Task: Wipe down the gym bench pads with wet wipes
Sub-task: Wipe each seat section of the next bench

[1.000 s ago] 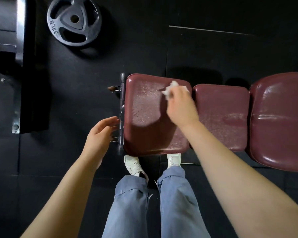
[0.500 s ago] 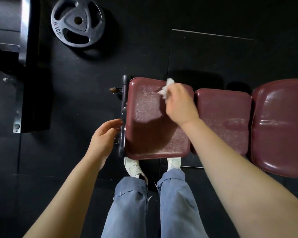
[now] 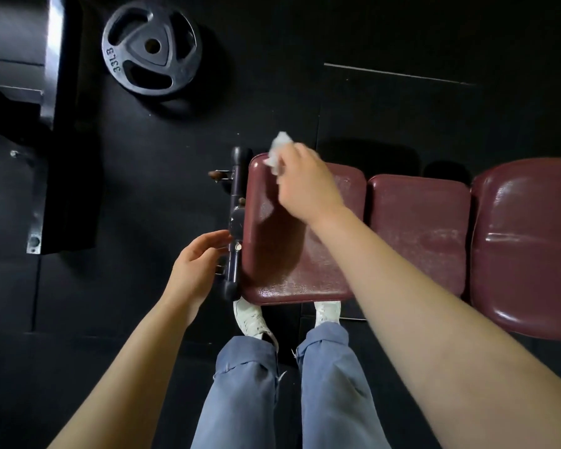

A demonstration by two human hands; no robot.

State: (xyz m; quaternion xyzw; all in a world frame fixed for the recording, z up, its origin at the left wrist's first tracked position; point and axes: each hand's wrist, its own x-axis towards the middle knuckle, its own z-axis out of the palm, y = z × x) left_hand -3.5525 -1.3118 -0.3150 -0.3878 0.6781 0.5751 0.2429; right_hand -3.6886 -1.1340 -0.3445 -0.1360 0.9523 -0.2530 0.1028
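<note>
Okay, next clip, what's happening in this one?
A person stands over a maroon gym bench, wiping it. The right hand pinches a crumpled white wet wipe at the far corner of the end pad, beside the dark metal frame bar. The left hand is open, its fingertips at that bar. The middle pad and the large pad lie to the right. A weight plate lies on the black floor.

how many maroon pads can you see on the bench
3. The left end pad, where the right hand holds the wet wipe at its far corner; the middle pad; the right pad, cut off by the frame edge, so more may lie beyond.
</note>
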